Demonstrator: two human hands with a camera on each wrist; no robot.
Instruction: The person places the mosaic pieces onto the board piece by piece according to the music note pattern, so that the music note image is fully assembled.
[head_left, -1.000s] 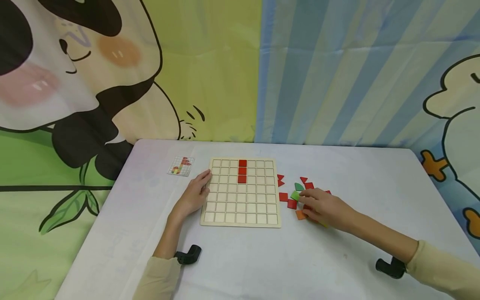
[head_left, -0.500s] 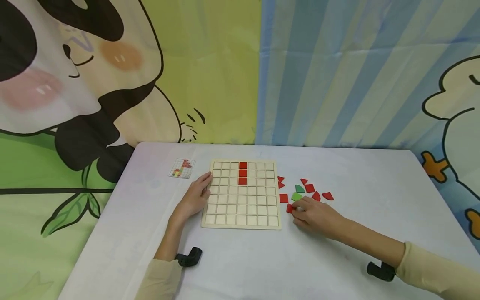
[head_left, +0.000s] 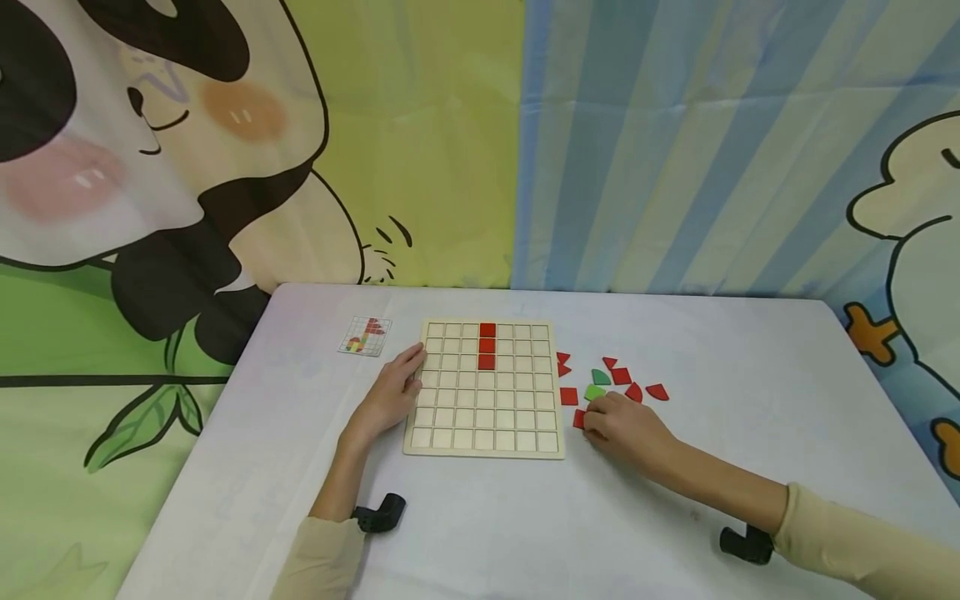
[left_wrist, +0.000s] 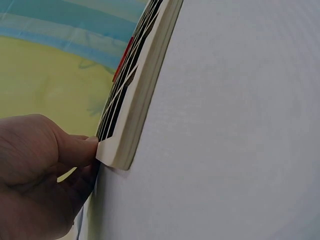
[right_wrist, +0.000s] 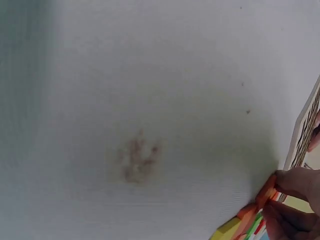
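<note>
My left hand (head_left: 386,392) grips the left edge of a wooden grid board (head_left: 483,417), its thumb (left_wrist: 80,150) on the rim near a corner. Three red square tiles (head_left: 487,345) stand in one column at the board's top. To the right of the board, my right hand (head_left: 628,429) is low over the loose tiles. In the right wrist view, its thumb and a finger pinch an orange tile (right_wrist: 266,192), with a yellow tile (right_wrist: 226,230) close by. A red square tile (head_left: 579,418) is partly hidden by the fingertips.
Several loose tiles lie right of the board: a red square (head_left: 569,397), a dark green quarter-round (head_left: 601,377), a light green tile (head_left: 593,392) and a red quarter-round (head_left: 657,392). A pattern card (head_left: 365,336) lies left of the board on the white table (head_left: 480,525).
My right hand has moved left and slightly toward me, uncovering red tiles at the right of the pile and closing on the orange tile. My left hand stays at the board's edge.
</note>
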